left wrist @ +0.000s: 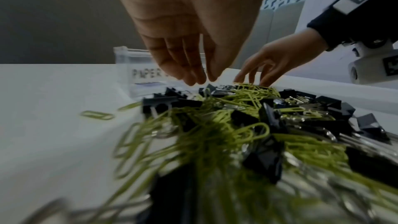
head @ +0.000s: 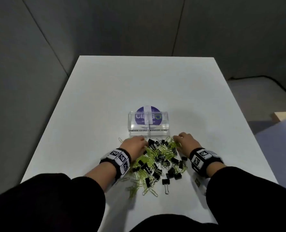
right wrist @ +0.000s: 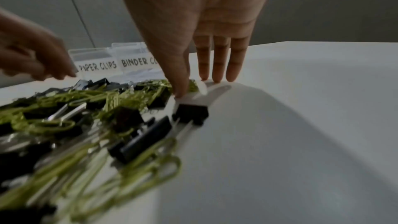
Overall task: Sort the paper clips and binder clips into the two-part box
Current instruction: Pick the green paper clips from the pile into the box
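The white table (head: 105, 91) carried everything. Toward twelve o'clock from the person stood the clear two-part box (head: 148, 131), its left half labelled for paper clips and its right half for binder clips; both halves looked empty, though the clear walls made that hard to confirm. Just at six o'clock of the box lay the mixed heap (head: 157, 158) of green paper clips (left wrist: 254, 130) and black binder clips (right wrist: 190, 112), tangled together, with a few strays at the edges.

The left hand (head: 135, 145) hovered over the heap's ten o'clock edge, fingers extended and drawn close together, thumb nearly meeting them, gripping nothing that I could see. The right hand (head: 186, 141) sat at the heap's two o'clock edge, fingers straight with their tips on the table; its thumb touched down beside a binder clip, and it held nothing.

The step in hand was probably a first pick from the pile. Done well, each hand would take one kind only, working loose pieces from the edges first, since the wire paper clips would likely snag on each other and on binder clip handles.
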Demonstrator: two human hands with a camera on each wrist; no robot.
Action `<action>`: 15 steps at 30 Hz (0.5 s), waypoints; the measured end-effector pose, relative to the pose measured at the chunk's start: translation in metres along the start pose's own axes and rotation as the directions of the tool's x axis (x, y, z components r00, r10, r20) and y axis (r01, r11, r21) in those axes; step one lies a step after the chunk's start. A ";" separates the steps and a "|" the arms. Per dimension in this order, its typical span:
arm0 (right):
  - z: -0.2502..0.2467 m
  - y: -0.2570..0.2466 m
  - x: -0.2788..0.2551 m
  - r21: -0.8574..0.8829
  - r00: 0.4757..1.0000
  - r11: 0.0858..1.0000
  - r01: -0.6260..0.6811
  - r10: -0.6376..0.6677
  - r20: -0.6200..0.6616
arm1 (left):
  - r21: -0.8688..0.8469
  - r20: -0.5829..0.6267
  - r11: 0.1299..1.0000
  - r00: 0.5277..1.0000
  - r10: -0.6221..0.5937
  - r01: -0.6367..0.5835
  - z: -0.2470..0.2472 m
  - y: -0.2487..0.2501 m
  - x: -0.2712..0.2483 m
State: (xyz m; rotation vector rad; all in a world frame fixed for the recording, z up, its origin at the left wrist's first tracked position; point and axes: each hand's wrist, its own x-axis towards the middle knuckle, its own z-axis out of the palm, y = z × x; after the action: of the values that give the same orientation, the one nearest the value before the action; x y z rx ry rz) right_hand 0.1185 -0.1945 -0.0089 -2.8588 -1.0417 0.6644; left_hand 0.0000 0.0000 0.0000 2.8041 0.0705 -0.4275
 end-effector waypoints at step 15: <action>0.025 -0.006 0.004 -0.075 0.996 0.994 0.074 -0.076 -0.034 | 0.036 0.038 0.999 0.999 -0.032 0.030 0.026 -0.003 0.014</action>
State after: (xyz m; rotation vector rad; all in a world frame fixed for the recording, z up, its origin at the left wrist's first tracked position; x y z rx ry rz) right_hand 0.1070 -0.1904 -0.0323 -2.8648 -1.1861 0.5776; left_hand 0.0058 -0.0056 -0.0290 2.8315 0.0991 -0.4952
